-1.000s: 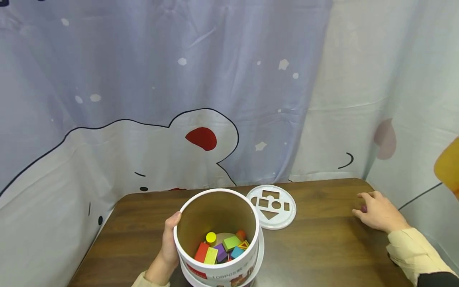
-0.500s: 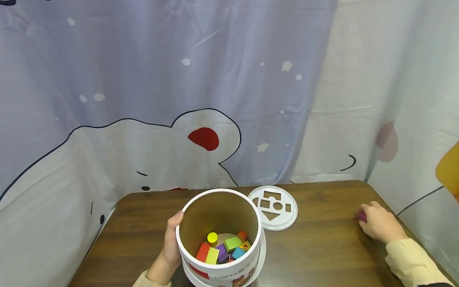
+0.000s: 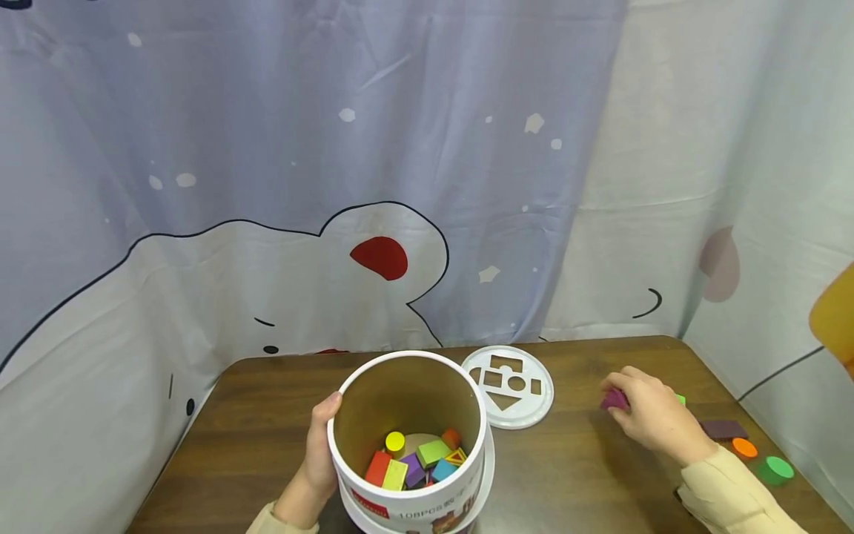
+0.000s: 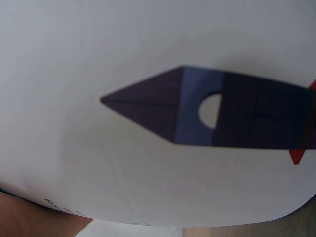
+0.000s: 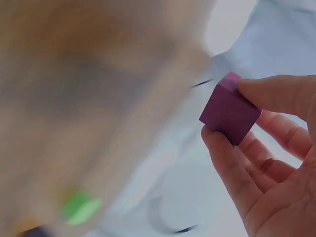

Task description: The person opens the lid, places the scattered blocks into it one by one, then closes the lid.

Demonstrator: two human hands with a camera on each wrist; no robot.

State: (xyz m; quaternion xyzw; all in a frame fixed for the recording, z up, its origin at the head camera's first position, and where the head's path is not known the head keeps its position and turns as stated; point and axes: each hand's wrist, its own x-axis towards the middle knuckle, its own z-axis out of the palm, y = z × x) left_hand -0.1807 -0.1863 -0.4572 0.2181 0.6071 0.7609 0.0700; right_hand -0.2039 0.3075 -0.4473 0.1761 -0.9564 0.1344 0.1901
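Between thumb and fingers my right hand pinches a purple block, held over the right part of the table. My left hand grips the left side of a white round bucket, thumb at its rim. Inside the bucket lie several coloured blocks, among them a yellow cylinder, a red block and a green block. The left wrist view is filled by the bucket's printed wall, with part of the left hand at the lower left corner.
A white lid with shaped cutouts lies just behind and right of the bucket. Near the table's right edge are a dark flat block, an orange round piece and a green cylinder. A patterned curtain hangs behind the table.
My right hand has picked up the purple block near the right edge and carried it leftward, uncovering several blocks there. The left hand and bucket have stayed almost still.
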